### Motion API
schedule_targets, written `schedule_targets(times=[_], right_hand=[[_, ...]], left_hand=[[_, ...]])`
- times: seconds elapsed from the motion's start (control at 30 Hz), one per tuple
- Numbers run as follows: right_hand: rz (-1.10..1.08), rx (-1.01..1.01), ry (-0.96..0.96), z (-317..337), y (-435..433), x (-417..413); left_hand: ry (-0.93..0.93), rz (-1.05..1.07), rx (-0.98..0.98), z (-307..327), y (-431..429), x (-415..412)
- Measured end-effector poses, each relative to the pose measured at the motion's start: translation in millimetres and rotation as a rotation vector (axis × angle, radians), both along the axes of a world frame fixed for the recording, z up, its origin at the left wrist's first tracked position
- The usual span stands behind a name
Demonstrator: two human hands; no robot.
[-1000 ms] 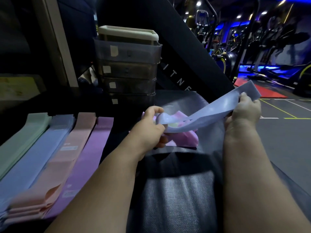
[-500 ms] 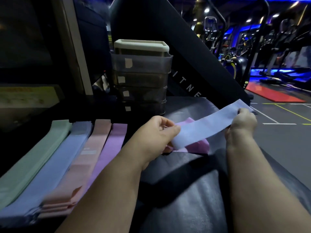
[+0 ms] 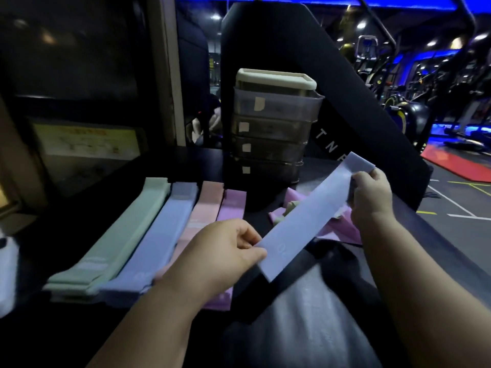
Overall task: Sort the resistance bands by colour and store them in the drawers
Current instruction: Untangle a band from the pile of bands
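Blue band (image 3: 308, 221) held taut in front of drawer stack (image 3: 273, 128). My left hand (image 3: 223, 251) pinches near end, right hand (image 3: 372, 195) grips far end. Loose pile (image 3: 342, 227) under band. Green (image 3: 119, 243), blue (image 3: 162, 235), pink (image 3: 204, 205), purple (image 3: 231, 205) rows left of stack.

A gym: exercise machines (image 3: 409, 107) under blue lighting, a red floor mat (image 3: 457, 166) and marked rubber flooring (image 3: 457, 208).
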State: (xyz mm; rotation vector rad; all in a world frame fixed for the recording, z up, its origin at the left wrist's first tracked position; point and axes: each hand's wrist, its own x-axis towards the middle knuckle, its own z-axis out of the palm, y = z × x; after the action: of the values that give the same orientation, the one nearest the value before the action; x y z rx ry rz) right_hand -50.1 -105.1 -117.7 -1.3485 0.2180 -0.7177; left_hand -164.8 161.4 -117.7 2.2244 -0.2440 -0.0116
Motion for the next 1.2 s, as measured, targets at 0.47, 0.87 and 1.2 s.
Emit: schedule_targets(times=[0.47,0.87,1.2], right_hand=[[0.334,-0.205,0.182,20,144,45],[0.478,-0.403,0.359,6,240,80],[0.429,-0.578,0.444,-11,265,86]], left_hand=[[-0.094,0.144,-0.064,9,113,-16],[-0.112,0.292,0.165,-4,169,-15],[-0.102,0.259,0.245,-8,172,-15]])
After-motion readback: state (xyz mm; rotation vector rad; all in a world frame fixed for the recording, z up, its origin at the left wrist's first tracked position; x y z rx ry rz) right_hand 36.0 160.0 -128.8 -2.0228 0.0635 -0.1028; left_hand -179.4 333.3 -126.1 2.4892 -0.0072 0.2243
